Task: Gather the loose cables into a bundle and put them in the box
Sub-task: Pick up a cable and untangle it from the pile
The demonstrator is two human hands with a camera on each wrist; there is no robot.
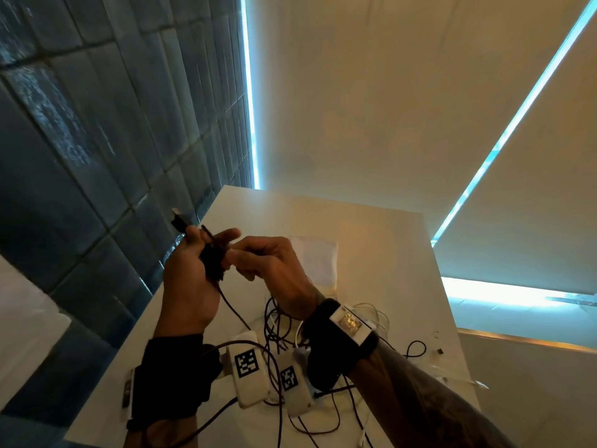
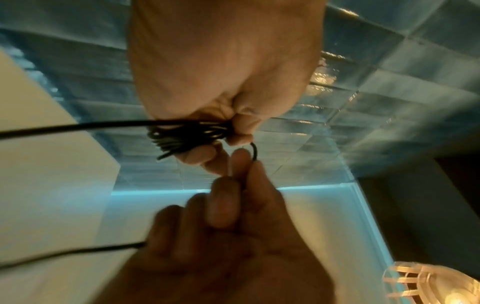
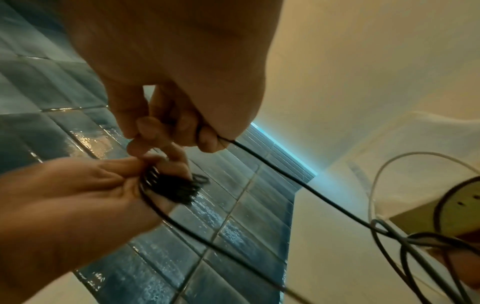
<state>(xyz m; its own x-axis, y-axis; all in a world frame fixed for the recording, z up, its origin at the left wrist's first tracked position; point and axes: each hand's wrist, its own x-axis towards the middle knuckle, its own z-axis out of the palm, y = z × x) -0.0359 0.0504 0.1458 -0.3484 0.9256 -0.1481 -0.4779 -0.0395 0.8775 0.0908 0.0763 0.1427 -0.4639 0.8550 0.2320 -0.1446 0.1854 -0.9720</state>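
The head camera looks down from above at a white table. Both wrist cameras sit close, sharing the coiled black cable between the hands.

A white worktop stands with its left edge near a wall of dark blue tiles. On its near half lies a loose tangle of dark cables, their loops crossing one another and running off toward the near edge. Thin white cables lie mixed in on the right side of the tangle, and one more dark loop lies just to the right of it. Farther back, near the middle of the worktop, sits a white, soft-looking flat object; what it is cannot be told. Two small dark bits lie near the right edge.
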